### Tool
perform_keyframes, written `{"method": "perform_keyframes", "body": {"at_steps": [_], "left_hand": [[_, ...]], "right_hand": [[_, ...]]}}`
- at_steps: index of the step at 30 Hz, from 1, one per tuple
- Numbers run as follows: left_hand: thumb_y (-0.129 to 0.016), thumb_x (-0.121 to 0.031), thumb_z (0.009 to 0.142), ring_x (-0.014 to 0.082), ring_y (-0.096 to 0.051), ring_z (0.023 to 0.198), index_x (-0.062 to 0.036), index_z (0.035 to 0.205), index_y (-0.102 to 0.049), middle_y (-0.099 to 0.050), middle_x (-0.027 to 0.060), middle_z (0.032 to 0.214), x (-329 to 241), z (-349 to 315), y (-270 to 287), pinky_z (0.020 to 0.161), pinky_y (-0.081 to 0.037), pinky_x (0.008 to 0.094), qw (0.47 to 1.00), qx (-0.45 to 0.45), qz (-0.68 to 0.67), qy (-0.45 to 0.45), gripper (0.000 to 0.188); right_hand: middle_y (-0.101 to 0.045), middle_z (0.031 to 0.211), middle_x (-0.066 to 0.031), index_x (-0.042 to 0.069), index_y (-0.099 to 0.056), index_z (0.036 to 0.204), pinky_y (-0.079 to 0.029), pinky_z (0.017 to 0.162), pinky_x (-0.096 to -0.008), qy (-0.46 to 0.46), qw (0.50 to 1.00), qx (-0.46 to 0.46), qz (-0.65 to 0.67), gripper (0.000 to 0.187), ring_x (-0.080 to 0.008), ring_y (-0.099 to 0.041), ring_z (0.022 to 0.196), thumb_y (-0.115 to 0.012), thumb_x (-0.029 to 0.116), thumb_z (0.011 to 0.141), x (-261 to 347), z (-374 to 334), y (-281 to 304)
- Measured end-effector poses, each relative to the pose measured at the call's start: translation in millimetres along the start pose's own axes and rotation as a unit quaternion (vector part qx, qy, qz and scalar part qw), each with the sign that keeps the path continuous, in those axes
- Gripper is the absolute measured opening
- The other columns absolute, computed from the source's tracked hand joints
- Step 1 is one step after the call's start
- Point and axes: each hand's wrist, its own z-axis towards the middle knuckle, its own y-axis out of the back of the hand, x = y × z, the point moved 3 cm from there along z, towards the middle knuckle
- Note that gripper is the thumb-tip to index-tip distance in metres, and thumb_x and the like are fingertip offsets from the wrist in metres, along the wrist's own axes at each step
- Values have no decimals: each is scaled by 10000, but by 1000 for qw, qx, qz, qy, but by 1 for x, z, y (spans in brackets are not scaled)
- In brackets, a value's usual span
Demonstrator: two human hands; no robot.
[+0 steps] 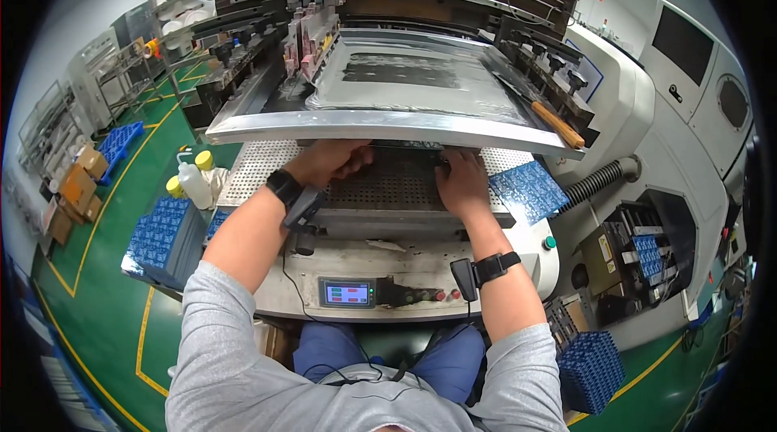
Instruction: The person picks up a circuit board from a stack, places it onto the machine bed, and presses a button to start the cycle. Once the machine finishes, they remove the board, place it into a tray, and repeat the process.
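Note:
Under the front rail of the raised screen frame (396, 126), both my hands reach over a dark perforated plate (380, 187). My left hand (336, 160) has its fingers curled in, partly hidden by the rail; what they hold, if anything, does not show. My right hand (464, 183) lies palm down at the plate's right side, fingers stretched forward with the tips near the rail. Between the hands, a thin strip of a patterned panel (417, 144) shows just below the rail; the rest is hidden. Grey paste (405, 96) coats the screen mesh.
A wooden-handled spatula (557, 124) lies on the frame's right side. One blue patterned panel (530, 189) lies right of the plate. A stack of blue panels (164, 234) and a white squeeze bottle (194, 181) stand at left. A small control screen (347, 293) faces me.

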Motion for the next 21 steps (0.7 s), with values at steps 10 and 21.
{"method": "perform_keyframes", "body": {"at_steps": [10,21], "left_hand": [[-692,-389,864,385,-561,1138,-70,1220,-622,-598,200,1231,11,-49,-14,985,-444,456,826,-228,462,-227,482],[-698,-425,857,387,-484,1253,-58,1311,-579,-539,193,1326,10,-50,-31,1074,-380,448,798,-202,501,-267,596]], "right_hand": [[-638,1193,-194,29,-617,1175,-421,1024,-478,4,999,13,37,346,-410,-546,1157,-654,150,853,-2,5,-2],[-643,1154,-204,37,-624,1181,-425,1006,-488,31,998,-28,39,335,-418,-550,1121,-636,113,855,-4,1,1]]}}
